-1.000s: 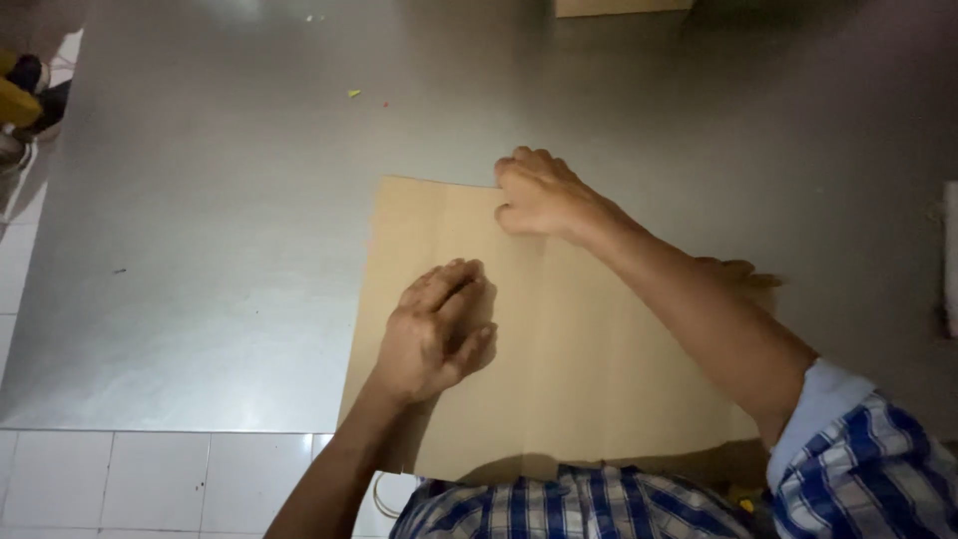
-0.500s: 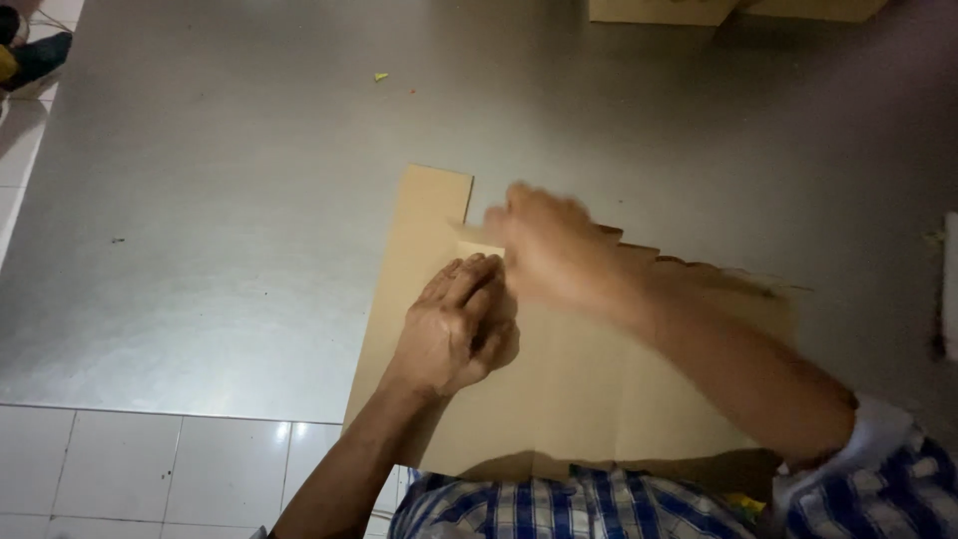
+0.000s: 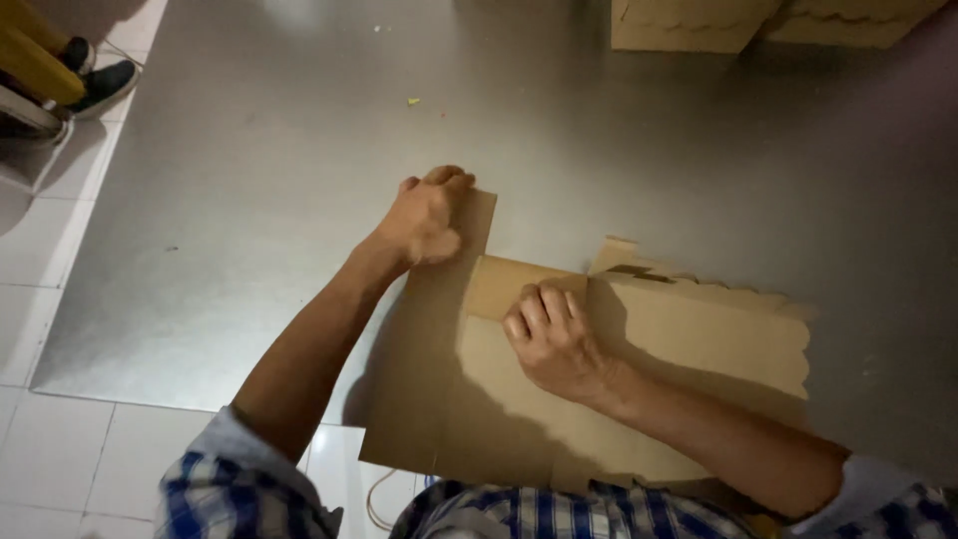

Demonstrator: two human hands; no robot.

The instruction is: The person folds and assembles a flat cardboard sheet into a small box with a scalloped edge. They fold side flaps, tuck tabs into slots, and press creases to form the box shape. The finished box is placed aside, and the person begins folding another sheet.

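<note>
The left hand [image 3: 429, 215] curls its fingers [image 3: 444, 180] over the far edge of a narrow side flap, pinching it; the right hand [image 3: 554, 339] presses bent fingers [image 3: 534, 309] together on a folded flap of the flat cardboard sheet [image 3: 689, 349], which lies on the steel counter [image 3: 299, 150] at its near edge. Creasing well probably means holding the fold line down firmly while lifting the flap evenly. More cardboard boxes [image 3: 699, 25] sit far off.
</note>
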